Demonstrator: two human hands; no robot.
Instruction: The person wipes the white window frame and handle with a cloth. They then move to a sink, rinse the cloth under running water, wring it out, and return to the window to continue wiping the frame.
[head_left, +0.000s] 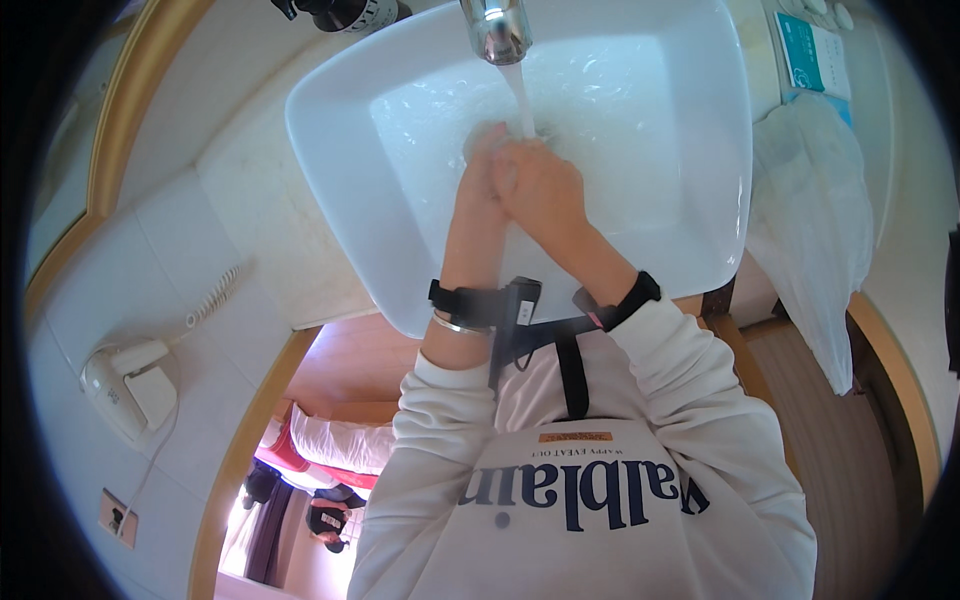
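Observation:
My left hand (486, 161) and my right hand (541, 181) are pressed together inside a white ceramic washbasin (712, 157). Water (519, 94) runs from a chrome faucet (501, 37) down onto the fingers. The right hand is curled, with its back upward, and lies against the left. The left fingers are blurred and partly covered by the right hand. Whether anything is between the palms is hidden. Rippling water with bright glints covers the basin floor around them. Black straps circle both wrists, and a bracelet (457, 324) sits on the left one.
A dark pump bottle (352, 13) stands behind the basin. To the right lie a translucent plastic bag (814, 180) and a green-and-white packet (814, 56). A hair dryer (131, 382) hangs on the left tiled wall. A person (328, 521) is visible through the doorway, beyond a bed (341, 439).

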